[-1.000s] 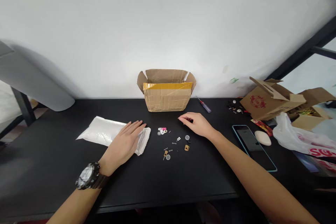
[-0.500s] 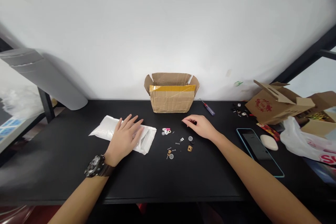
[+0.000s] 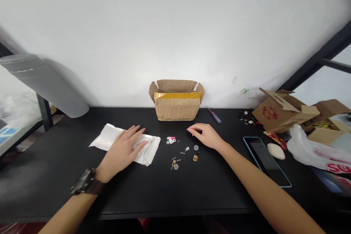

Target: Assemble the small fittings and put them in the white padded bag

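My left hand (image 3: 123,150), with a dark watch (image 3: 87,181) on its wrist, lies flat with fingers stretched over a white plastic pouch (image 3: 151,150). My right hand (image 3: 207,136) rests on the black table with thumb and fingertips together; whatever is between them is hidden. Between the hands lie small loose parts: pink and white pieces (image 3: 171,140), a white plate (image 3: 187,149), a tan piece (image 3: 195,158), a clear round disc (image 3: 196,147), a small black ring (image 3: 198,151), tiny springs (image 3: 182,153), another tan piece (image 3: 173,162) and another disc (image 3: 176,167).
An open cardboard box (image 3: 177,108) stands against the wall, a screwdriver (image 3: 215,116) beside it. Rightward are a phone (image 3: 267,161), a white oval case (image 3: 276,151), more small parts (image 3: 248,118), a printed carton (image 3: 274,115) and a plastic bag (image 3: 304,148). A grey cylinder (image 3: 52,84) leans at left.
My left hand has slid slightly left and down over the pouch. My right hand keeps its pinched shape near the parts. The whole view has shifted a little.
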A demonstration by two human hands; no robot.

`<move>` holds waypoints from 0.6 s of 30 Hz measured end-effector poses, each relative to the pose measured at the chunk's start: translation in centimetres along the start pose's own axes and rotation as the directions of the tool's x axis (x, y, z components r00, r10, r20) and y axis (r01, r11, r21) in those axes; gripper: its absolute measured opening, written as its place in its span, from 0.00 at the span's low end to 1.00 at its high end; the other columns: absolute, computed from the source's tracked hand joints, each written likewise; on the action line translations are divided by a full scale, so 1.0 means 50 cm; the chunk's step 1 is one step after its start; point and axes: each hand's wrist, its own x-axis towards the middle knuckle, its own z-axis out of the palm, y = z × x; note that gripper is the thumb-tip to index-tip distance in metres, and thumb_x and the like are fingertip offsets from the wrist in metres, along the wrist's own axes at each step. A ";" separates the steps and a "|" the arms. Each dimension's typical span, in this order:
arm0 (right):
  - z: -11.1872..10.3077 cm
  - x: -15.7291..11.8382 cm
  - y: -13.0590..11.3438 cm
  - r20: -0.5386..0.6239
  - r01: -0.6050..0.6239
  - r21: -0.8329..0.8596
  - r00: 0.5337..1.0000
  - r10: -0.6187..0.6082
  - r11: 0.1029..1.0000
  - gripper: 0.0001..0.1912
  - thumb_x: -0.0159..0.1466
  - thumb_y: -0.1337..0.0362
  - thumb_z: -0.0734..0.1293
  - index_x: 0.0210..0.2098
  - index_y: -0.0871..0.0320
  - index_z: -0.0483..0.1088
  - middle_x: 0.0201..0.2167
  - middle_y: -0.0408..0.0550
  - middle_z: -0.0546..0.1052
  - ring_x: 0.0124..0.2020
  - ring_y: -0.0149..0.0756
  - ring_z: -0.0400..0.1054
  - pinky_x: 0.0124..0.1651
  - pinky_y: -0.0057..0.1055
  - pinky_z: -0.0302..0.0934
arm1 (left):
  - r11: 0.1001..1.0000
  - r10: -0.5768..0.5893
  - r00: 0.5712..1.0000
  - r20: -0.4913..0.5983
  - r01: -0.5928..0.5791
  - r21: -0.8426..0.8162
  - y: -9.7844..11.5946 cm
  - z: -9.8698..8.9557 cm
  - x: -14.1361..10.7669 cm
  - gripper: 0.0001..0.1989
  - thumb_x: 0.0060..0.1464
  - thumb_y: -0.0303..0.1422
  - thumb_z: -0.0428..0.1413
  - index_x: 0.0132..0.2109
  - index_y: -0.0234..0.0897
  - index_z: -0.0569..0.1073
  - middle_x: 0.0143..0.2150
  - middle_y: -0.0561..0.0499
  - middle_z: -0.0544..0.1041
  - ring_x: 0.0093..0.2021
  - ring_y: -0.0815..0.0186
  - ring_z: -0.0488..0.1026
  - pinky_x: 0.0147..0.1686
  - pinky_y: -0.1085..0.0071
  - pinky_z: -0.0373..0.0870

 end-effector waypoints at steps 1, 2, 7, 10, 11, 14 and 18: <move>-0.001 0.000 -0.002 -0.001 -0.001 0.002 1.000 0.001 1.000 0.13 0.72 0.54 0.64 0.43 0.49 0.80 0.43 0.43 0.83 0.41 0.39 0.77 0.44 0.35 0.68 | 1.000 -0.031 0.999 -0.013 0.031 0.003 -0.012 -0.003 -0.003 0.29 0.69 0.50 0.45 0.69 0.43 0.66 0.71 0.44 0.65 0.72 0.48 0.58 0.68 0.46 0.54; -0.002 0.000 -0.003 -0.005 -0.002 0.003 1.000 0.002 1.000 0.13 0.72 0.54 0.64 0.42 0.49 0.80 0.42 0.43 0.83 0.40 0.38 0.77 0.44 0.35 0.68 | 0.998 -0.059 0.998 -0.032 0.060 0.030 -0.024 -0.005 -0.005 0.28 0.69 0.51 0.45 0.69 0.45 0.67 0.71 0.46 0.66 0.73 0.45 0.57 0.69 0.42 0.50; -0.003 0.001 -0.007 -0.024 -0.006 0.031 1.000 0.006 1.000 0.13 0.72 0.55 0.64 0.42 0.50 0.80 0.43 0.43 0.83 0.41 0.38 0.77 0.44 0.33 0.68 | 0.990 -0.089 0.993 -0.077 0.097 0.099 -0.046 0.005 -0.007 0.27 0.68 0.49 0.45 0.66 0.47 0.70 0.68 0.45 0.70 0.72 0.42 0.58 0.68 0.38 0.46; -0.001 0.001 -0.009 -0.017 -0.020 0.026 1.000 0.020 0.999 0.14 0.72 0.54 0.64 0.41 0.51 0.80 0.41 0.43 0.83 0.38 0.38 0.77 0.43 0.34 0.68 | 0.989 -0.111 0.989 -0.100 0.121 0.090 -0.033 0.009 0.001 0.27 0.67 0.49 0.46 0.65 0.44 0.72 0.66 0.43 0.72 0.70 0.42 0.61 0.68 0.42 0.49; -0.001 0.001 -0.009 -0.016 -0.024 0.018 1.000 0.024 1.000 0.14 0.72 0.53 0.64 0.41 0.51 0.80 0.39 0.44 0.83 0.36 0.38 0.77 0.42 0.34 0.68 | 0.987 -0.125 0.987 -0.101 0.134 0.087 -0.028 0.007 0.002 0.26 0.67 0.49 0.47 0.64 0.44 0.73 0.66 0.43 0.72 0.69 0.43 0.63 0.67 0.42 0.49; 0.000 -0.001 -0.006 -0.020 -0.022 -0.002 1.000 0.022 1.000 0.16 0.71 0.52 0.64 0.40 0.52 0.80 0.35 0.45 0.83 0.33 0.39 0.76 0.39 0.35 0.68 | 0.983 -0.150 0.984 -0.095 0.158 0.088 -0.019 -0.001 -0.001 0.25 0.68 0.49 0.46 0.64 0.44 0.73 0.66 0.43 0.72 0.69 0.44 0.64 0.67 0.43 0.51; 0.003 -0.001 -0.001 -0.027 -0.026 0.000 0.999 0.026 1.000 0.15 0.71 0.51 0.65 0.43 0.52 0.80 0.36 0.46 0.83 0.34 0.41 0.77 0.41 0.37 0.69 | 0.980 -0.168 0.982 -0.083 0.176 0.098 -0.018 -0.010 -0.010 0.26 0.69 0.49 0.46 0.64 0.45 0.73 0.67 0.43 0.71 0.70 0.45 0.63 0.67 0.43 0.52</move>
